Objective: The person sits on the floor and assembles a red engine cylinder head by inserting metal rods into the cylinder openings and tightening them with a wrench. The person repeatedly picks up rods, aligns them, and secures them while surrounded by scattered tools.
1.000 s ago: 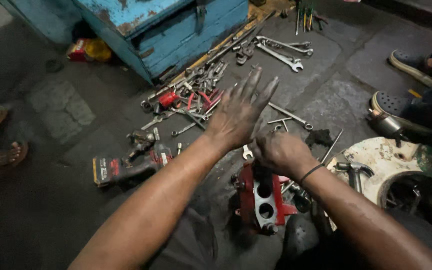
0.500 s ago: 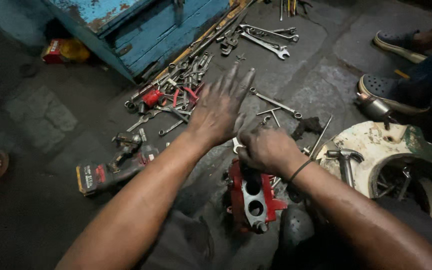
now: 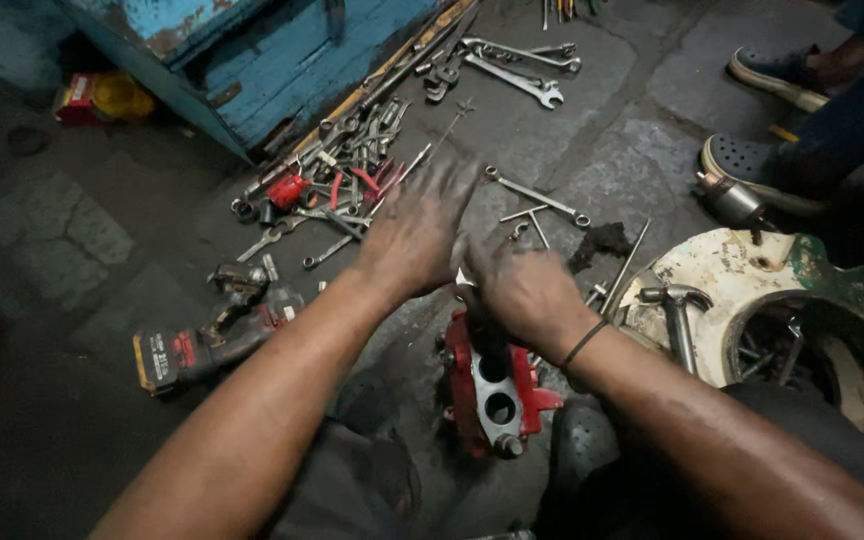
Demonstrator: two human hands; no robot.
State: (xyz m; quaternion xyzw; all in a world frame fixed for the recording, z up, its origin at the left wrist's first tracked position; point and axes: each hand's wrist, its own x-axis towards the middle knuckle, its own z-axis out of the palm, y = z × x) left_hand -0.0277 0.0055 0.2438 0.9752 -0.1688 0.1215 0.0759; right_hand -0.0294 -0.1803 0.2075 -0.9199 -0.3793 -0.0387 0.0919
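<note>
Red caliper (image 3: 492,385), long axis toward viewer

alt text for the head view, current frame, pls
Two grease-dark bare hands meet over a red metal part with round bores on a concrete floor; the right hand sits on the part's top end, and the left hand, motion-blurred, is beside it. Loose wrenches and sockets lie near a blue box, and a cordless impact driver lies to the left.
</note>
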